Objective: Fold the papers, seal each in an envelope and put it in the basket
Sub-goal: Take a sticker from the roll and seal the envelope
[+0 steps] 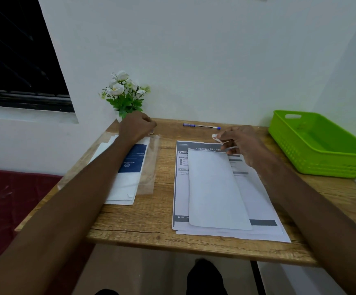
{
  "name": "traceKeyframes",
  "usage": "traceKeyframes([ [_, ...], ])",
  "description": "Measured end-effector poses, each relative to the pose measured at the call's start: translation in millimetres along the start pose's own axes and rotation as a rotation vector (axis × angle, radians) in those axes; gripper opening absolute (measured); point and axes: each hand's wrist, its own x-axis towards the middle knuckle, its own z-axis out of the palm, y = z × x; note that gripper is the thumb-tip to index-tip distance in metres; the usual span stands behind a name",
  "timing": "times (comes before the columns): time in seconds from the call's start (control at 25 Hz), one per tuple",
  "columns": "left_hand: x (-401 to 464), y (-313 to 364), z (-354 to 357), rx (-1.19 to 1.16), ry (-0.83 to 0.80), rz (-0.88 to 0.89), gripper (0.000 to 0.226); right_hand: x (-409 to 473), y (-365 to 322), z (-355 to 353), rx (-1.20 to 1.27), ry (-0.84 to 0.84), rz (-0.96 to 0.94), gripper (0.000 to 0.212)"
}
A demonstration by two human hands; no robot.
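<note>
Head view of a small wood-grain tabletop (164, 211) set against a white wall. Near the front edge, right of centre, lies a stack of white printed paper sheets (262, 205), the top sheet headed "Organize Clothes". On this stack rests a long white paper envelope (215, 188), lengthwise from front to back, its far end towards the wall.

The right hand (242, 143) is at the far end of the envelope, fingers curled and partly closed. Its fingertips pinch a small white strip of paper (215, 137) just beyond the envelope's end; whether the strip is joined to the envelope cannot be told.

The left hand (135, 125) reaches to the far left corner of the tabletop, fingers bent inward in a loose fist. Whether it holds anything cannot be told.

Under the left forearm, along the left edge, lies a pile of white envelopes with a dark blue printed panel (130, 167), lying partly on a clear plastic sleeve (149, 165).

A blue ballpoint pen (201, 126) lies along the far edge, between the two hands. A bunch of white artificial flowers with green leaves (124, 92) stands at the far left corner, just behind the left hand. A lime-green perforated plastic basket (321, 165) sits at the right edge.
</note>
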Motion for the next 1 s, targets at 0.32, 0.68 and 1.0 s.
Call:
traceKeyframes([
  [0.32, 5, -24, -13, -0.004, -0.149, 0.092, 0.033, 0, 2, -11, -0.064, 0.059, 0.099, 0.014],
  [0.68, -3, -12, -10, 0.126, 0.002, 0.057, 0.033, 2, -2, -17, -0.155, 0.061, 0.118, 0.009],
  [1.0, -41, 82, 8, 0.027, -0.011, 0.391, 0.019, -2, -5, -34, -0.259, 0.006, 0.174, 0.011],
])
